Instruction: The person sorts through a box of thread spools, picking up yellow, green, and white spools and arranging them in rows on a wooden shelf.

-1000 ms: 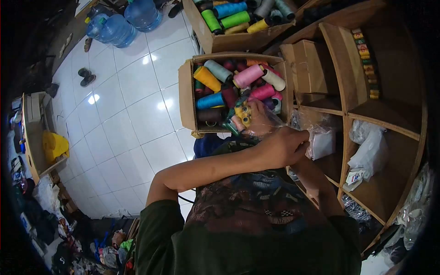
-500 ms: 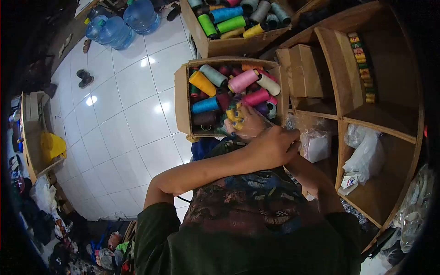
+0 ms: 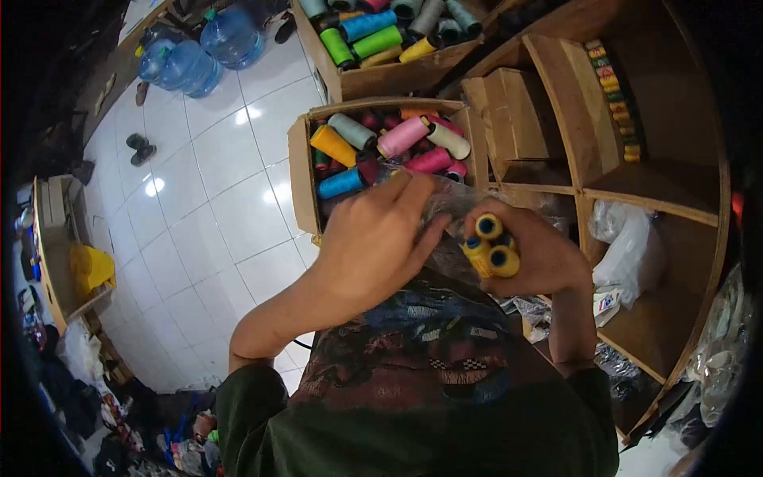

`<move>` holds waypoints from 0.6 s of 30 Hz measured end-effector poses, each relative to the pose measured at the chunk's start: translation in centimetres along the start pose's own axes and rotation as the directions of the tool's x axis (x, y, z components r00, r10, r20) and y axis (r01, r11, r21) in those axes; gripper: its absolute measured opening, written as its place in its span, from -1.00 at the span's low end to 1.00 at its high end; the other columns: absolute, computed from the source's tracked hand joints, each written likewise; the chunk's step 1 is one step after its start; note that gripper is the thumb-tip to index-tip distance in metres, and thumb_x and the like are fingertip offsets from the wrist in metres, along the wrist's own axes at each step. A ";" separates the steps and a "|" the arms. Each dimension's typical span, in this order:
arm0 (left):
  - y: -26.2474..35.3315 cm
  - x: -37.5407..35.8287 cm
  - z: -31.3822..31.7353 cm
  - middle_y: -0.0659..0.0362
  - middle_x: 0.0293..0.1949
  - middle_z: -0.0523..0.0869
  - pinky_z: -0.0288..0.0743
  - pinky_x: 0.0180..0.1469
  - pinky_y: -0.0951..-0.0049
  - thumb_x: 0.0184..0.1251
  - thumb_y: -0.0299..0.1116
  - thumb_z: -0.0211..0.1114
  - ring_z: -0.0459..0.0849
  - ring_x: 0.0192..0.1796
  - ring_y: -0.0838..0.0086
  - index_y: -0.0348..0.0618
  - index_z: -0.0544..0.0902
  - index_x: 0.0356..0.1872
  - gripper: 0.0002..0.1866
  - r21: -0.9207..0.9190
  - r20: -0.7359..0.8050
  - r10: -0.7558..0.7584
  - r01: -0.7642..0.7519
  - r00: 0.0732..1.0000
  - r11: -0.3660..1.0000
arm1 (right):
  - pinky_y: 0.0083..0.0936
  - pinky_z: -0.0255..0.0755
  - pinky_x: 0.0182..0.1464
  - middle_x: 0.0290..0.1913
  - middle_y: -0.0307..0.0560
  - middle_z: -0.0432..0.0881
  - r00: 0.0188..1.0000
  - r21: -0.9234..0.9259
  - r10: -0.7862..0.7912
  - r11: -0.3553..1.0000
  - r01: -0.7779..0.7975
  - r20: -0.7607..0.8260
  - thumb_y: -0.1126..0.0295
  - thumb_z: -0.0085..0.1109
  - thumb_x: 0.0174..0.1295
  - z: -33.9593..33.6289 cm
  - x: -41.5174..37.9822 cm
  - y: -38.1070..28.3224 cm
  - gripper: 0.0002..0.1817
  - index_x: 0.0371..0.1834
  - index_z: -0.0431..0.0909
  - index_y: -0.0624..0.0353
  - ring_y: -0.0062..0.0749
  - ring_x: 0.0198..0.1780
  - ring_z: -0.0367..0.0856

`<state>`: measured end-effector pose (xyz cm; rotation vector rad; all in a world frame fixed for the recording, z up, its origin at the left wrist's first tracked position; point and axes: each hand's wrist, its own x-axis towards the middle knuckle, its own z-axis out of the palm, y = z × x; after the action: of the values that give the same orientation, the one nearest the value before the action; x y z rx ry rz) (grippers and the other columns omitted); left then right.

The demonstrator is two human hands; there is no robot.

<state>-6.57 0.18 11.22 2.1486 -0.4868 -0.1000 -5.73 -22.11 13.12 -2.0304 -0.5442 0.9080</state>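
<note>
Where the arms crossed a second ago, they are now uncrossed: the right hand (image 3: pixel 536 250), curled firmly around yellow spools (image 3: pixel 502 261), has brought them from over the box (image 3: pixel 300 175) to its near right. The left hand (image 3: pixel 369 242), fingers bent, appears to pinch the bag (image 3: pixel 449 203); the spools seem partly freed, though their wrapping is unclear.

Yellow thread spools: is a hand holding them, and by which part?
Yes: the right hand wraps the yellow thread spools around their sides, leaving the near ends exposed.
</note>
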 end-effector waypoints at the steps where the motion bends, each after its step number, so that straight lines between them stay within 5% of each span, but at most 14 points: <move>1: 0.3 0.2 -0.4 0.00 -0.32 0.61 0.52 -0.29 0.30 0.10 -0.45 0.31 0.64 -0.29 0.17 -0.23 0.59 -0.23 -0.80 0.057 -0.020 0.046 -0.044 0.999 0.997 | -0.36 0.48 -0.09 -0.18 -0.12 0.52 0.996 0.065 -0.090 0.994 0.091 -0.016 0.48 0.37 -0.28 -0.4 -0.7 0.7 -0.39 -0.04 0.37 0.20 -0.33 -0.13 0.57; 3: 0.8 0.7 -1.0 0.03 -0.29 0.58 0.53 -0.27 0.31 0.01 -0.49 0.30 0.63 -0.23 0.22 -0.25 0.58 -0.19 -0.73 0.148 0.050 0.356 -0.359 0.933 0.921 | -0.41 0.49 -0.15 -0.21 -0.11 0.48 0.997 0.714 -0.078 0.699 0.037 0.025 0.51 0.39 -0.29 0.1 -2.7 2.1 -0.39 -0.06 0.36 0.23 -0.33 -0.15 0.58; 4: 1.1 1.2 -1.0 0.04 -0.27 0.56 0.53 -0.27 0.31 -0.03 -0.50 0.29 0.62 -0.19 0.25 -0.26 0.57 -0.18 -0.69 0.185 0.091 0.497 -0.505 0.863 0.843 | -0.44 0.50 -0.17 -0.23 -0.10 0.47 0.994 0.915 -0.099 0.403 -0.001 0.045 0.53 0.39 -0.30 0.4 -3.2 2.9 -0.40 -0.08 0.35 0.24 -0.34 -0.16 0.58; 5: 1.7 1.7 -0.4 0.05 -0.31 0.53 0.55 -0.26 0.31 -0.13 -0.50 0.25 0.61 -0.17 0.29 -0.29 0.56 -0.19 -0.65 0.013 0.140 0.657 -0.664 0.741 0.747 | -0.45 0.53 -0.30 -0.25 -0.09 0.40 0.958 0.913 -0.265 0.356 0.199 -0.106 0.55 0.43 -0.35 1.1 -3.3 4.2 -0.35 -0.08 0.34 0.27 -0.35 -0.26 0.55; 8: 4.9 2.9 1.5 0.01 -0.24 0.57 0.59 -0.24 0.35 -0.12 -0.53 0.25 0.63 -0.12 0.27 -0.30 0.56 -0.29 -0.74 -0.137 0.571 0.608 -0.666 0.552 0.733 | -0.39 0.53 -0.45 -0.23 -0.09 0.35 0.790 0.849 -0.443 0.109 0.517 -0.424 0.50 0.45 -0.37 0.9 -4.4 6.8 -0.32 -0.07 0.33 0.28 -0.38 -0.31 0.47; 9: 4.5 2.6 3.5 -0.02 -0.22 0.61 0.61 -0.24 0.39 -0.08 -0.55 0.24 0.64 -0.11 0.24 -0.29 0.60 -0.38 -0.84 0.022 0.645 0.476 -0.637 0.598 0.770 | -0.37 0.47 -0.58 -0.22 -0.12 0.33 0.720 0.753 -0.360 0.067 0.655 -0.594 0.45 0.44 -0.38 0.7 -4.9 8.0 -0.32 -0.08 0.33 0.30 -0.40 -0.27 0.40; 11: 3.6 4.1 5.4 -0.07 -0.09 0.62 0.65 -0.31 0.29 -0.04 -0.45 0.30 0.71 -0.29 0.20 -0.30 0.67 -0.32 -0.78 0.191 0.939 0.019 -0.569 0.342 0.800 | -0.36 0.46 -0.54 -0.15 -0.15 0.32 0.607 0.616 -0.261 0.057 0.786 -0.751 0.49 0.39 -0.39 0.4 -6.2 10.1 -0.28 -0.01 0.32 0.34 -0.39 -0.14 0.32; 13: -0.3 4.4 9.9 0.01 -0.28 0.65 0.57 -0.04 0.26 0.07 -0.54 0.17 0.64 -0.10 0.18 -0.30 0.67 -0.22 -0.77 0.134 0.977 -0.011 -0.577 0.212 0.806 | -0.35 0.46 -0.47 -0.11 -0.17 0.32 0.567 0.574 -0.176 0.017 0.819 -0.804 0.51 0.37 -0.40 0.9 -6.8 11.5 -0.23 0.06 0.31 0.28 -0.38 -0.09 0.29; 14: -3.2 3.1 12.0 0.01 -0.21 0.65 0.50 0.05 0.21 0.11 -0.50 0.16 0.62 -0.04 0.16 -0.30 0.67 -0.20 -0.76 0.173 0.962 0.070 -0.785 0.265 0.595 | -0.35 0.45 -0.43 -0.10 -0.18 0.32 0.562 0.568 -0.144 -0.004 0.823 -0.815 0.52 0.36 -0.40 1.4 -6.9 12.3 -0.21 0.09 0.31 0.24 -0.38 -0.08 0.27; 16: -8.0 1.6 14.9 0.02 -0.11 0.63 0.40 0.17 0.14 0.17 -0.42 0.12 0.58 0.04 0.16 -0.27 0.67 -0.15 -0.73 0.269 0.919 0.162 -0.872 0.359 0.408 | -0.26 0.43 -0.36 -0.09 -0.16 0.33 0.576 0.579 -0.079 -0.030 0.815 -0.814 0.55 0.31 -0.42 2.6 -6.5 13.5 -0.22 0.09 0.33 0.15 -0.35 -0.05 0.27; 18: -11.0 1.5 17.1 0.02 -0.03 0.59 0.33 0.23 0.11 0.22 -0.36 0.08 0.55 0.07 0.17 -0.22 0.67 -0.12 -0.71 0.342 0.861 0.138 -0.758 0.490 0.555 | -0.20 0.42 -0.32 -0.10 -0.15 0.34 0.621 0.619 0.018 -0.055 0.783 -0.784 0.56 0.30 -0.42 3.6 -6.4 14.5 -0.24 0.07 0.34 0.16 -0.36 -0.06 0.29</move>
<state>-6.04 -7.83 -7.50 2.4939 -1.9593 -0.6099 -11.87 -32.60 2.32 -0.5448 -0.0423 -0.0203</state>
